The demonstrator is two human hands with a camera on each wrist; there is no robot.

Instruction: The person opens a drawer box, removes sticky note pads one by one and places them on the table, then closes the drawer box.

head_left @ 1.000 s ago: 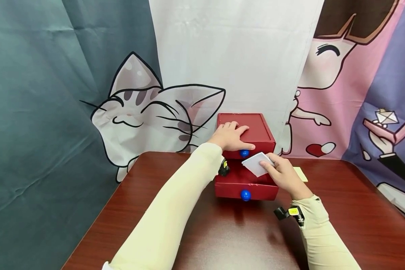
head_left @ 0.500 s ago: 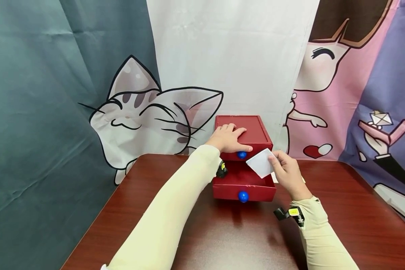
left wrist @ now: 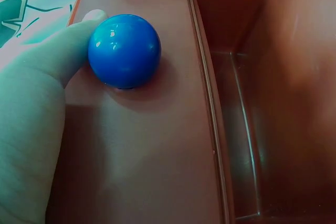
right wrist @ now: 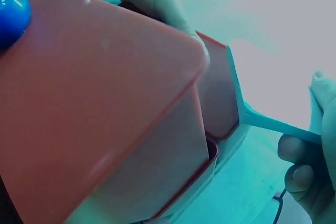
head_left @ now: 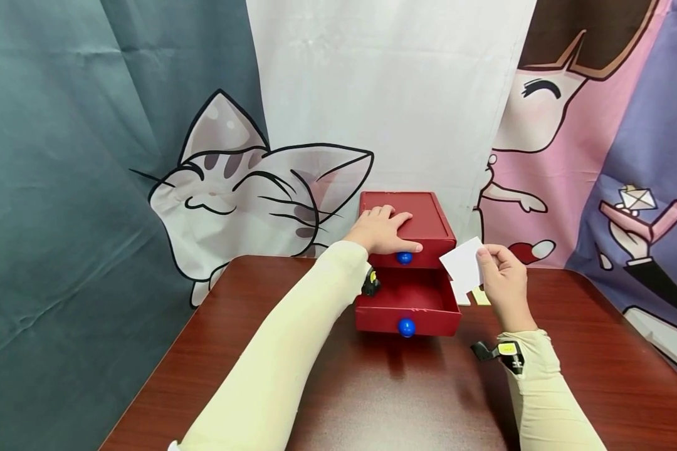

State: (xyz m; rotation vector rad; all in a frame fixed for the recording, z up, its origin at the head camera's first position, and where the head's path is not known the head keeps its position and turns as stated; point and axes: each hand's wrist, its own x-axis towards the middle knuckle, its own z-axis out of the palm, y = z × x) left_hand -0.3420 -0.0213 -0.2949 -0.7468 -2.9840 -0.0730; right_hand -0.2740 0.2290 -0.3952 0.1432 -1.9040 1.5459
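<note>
My left hand point(head_left: 379, 230) rests with spread fingers on top of a small red drawer cabinet point(head_left: 420, 213). Its thumb lies over the upper drawer's front, beside the blue knob point(left wrist: 124, 51). Below, the lower drawer point(head_left: 372, 321) is pulled out; I see nothing in its visible inside. To the right of the cabinet, my right hand point(head_left: 503, 275) pinches a small square white paper pad point(head_left: 464, 263) between thumb and fingers. The pad's edge shows some thickness in the right wrist view, where it is held off to the side of the drawers.
A white paper piece point(head_left: 461, 294) and a yellow one point(head_left: 481, 297) lie on the brown table point(head_left: 248, 300) right of the cabinet, partly behind the right hand. Behind the table hangs a printed cartoon curtain point(head_left: 395, 100).
My right hand has moved right with the white pad, from over the pulled-out drawer to beside the cabinet. The left hand has stayed on the cabinet top.
</note>
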